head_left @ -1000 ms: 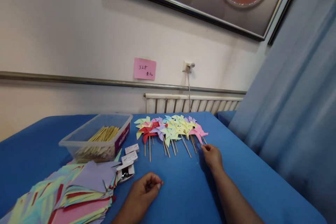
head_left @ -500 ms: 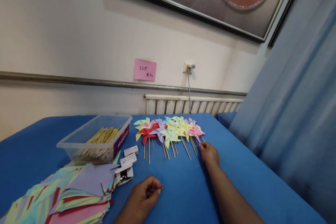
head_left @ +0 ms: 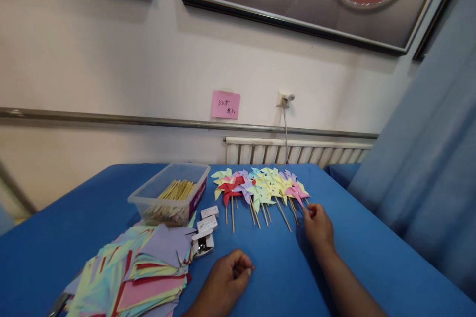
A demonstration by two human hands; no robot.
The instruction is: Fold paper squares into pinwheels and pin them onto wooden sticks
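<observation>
My right hand point(head_left: 319, 227) is closed, its fingertips pinching the stick of a pink pinwheel point(head_left: 297, 191) at the right end of a spread of pinwheels. My left hand point(head_left: 231, 277) rests near the front of the table, fingers curled and thumb against them, with nothing visible in it. Between the hands and the wall, several paper pinwheels lie overlapping, among them a red pinwheel point(head_left: 231, 189) and a pale green pinwheel point(head_left: 261, 193). Their wooden sticks point toward me. Left of my left hand is an open small box point(head_left: 203, 244) with shiny metal pieces inside.
A stack of cut coloured paper sheets point(head_left: 152, 282) covers the front left of the blue table point(head_left: 275, 267). Behind it stands a clear plastic tub point(head_left: 148, 198) of wooden sticks point(head_left: 176, 190). Two small white boxes point(head_left: 207, 224) sit beside it. A blue curtain point(head_left: 420, 168) hangs at right.
The camera view has turned left, so everything appears further right. My right hand stays at the pink pinwheel's stick, its fingers slightly lower along it. The left hand keeps its curled pose.
</observation>
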